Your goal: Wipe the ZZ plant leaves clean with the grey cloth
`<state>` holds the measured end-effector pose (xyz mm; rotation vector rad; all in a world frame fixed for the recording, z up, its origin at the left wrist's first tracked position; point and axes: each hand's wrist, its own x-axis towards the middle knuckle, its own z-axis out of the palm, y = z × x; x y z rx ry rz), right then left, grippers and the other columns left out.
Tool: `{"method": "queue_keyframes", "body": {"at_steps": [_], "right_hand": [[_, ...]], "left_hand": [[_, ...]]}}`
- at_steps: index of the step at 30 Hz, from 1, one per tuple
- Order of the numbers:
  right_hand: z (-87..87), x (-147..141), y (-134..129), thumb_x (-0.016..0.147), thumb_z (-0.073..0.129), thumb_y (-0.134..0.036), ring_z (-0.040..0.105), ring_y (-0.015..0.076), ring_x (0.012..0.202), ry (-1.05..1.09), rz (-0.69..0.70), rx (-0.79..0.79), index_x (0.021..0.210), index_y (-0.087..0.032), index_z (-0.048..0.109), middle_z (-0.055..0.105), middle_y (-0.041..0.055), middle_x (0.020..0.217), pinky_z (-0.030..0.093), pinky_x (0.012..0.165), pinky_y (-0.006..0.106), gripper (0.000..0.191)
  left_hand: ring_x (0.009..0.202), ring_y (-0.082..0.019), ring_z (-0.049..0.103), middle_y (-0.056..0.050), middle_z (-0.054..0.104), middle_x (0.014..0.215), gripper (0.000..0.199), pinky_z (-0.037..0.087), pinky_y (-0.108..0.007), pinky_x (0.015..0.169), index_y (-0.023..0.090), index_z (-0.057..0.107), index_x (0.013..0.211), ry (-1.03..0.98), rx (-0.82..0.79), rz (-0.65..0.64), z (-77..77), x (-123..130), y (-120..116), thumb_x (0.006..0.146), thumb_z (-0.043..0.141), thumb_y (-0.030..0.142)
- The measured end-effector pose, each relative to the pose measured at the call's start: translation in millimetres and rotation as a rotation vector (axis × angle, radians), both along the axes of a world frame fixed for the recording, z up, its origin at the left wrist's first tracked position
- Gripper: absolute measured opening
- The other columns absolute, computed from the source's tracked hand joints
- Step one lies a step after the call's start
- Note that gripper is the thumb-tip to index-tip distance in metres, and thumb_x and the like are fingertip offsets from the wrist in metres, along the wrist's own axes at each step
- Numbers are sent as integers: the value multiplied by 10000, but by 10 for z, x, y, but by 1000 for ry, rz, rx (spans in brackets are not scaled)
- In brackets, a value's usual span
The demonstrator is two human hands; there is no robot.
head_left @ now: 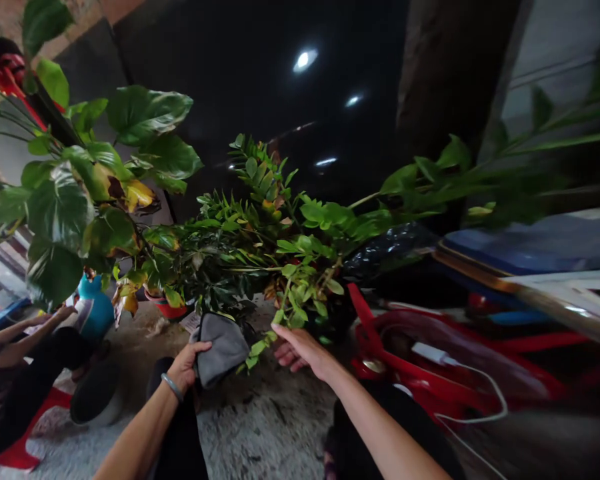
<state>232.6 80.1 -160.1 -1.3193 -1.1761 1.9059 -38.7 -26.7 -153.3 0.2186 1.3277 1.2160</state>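
My left hand [184,368], with a bracelet at the wrist, is closed on a folded grey cloth [222,349], its thumb lying on top. To the right, my right hand [300,351] is held out with its fingers stretched, and nothing shows in its grip. A trailing stem with small light-green leaves [294,308] hangs just beside its fingertips; whether they touch I cannot tell. Behind both hands stands a dense cluster of green plants [260,233], some leaves yellow or brown.
Large variegated leaves [60,207] lean in from the left. Further left a person [25,373] sits beside a turquoise container [95,303] and a dark bucket [97,393]. At right are a red plastic chair [430,360], a white cable [497,387] and a blurred stack [540,253].
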Motion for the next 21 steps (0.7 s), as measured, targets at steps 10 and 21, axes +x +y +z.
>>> {"method": "queue_keyframes", "body": {"at_steps": [10,21], "right_hand": [[174,-297,-1021,610,895,-553,724,274,1041,450,-64,112,1181,-224,710,774,116,1146,578,845,378,685],[338,-901,-1382,479,941,-380,586,319,1303,77,-304,268,1051,-257,746,777,47,1134,445,1160,422,617]], "left_hand": [[1004,-345,738,-111,800,910,526,544,-426,985,149,728,990,-225,351,132,98,243,-424,487,879,118],[1036,-340,668,-102,778,928,520,505,-401,954,142,760,945,-48,618,-4,294,616,-580,496,946,327]]}}
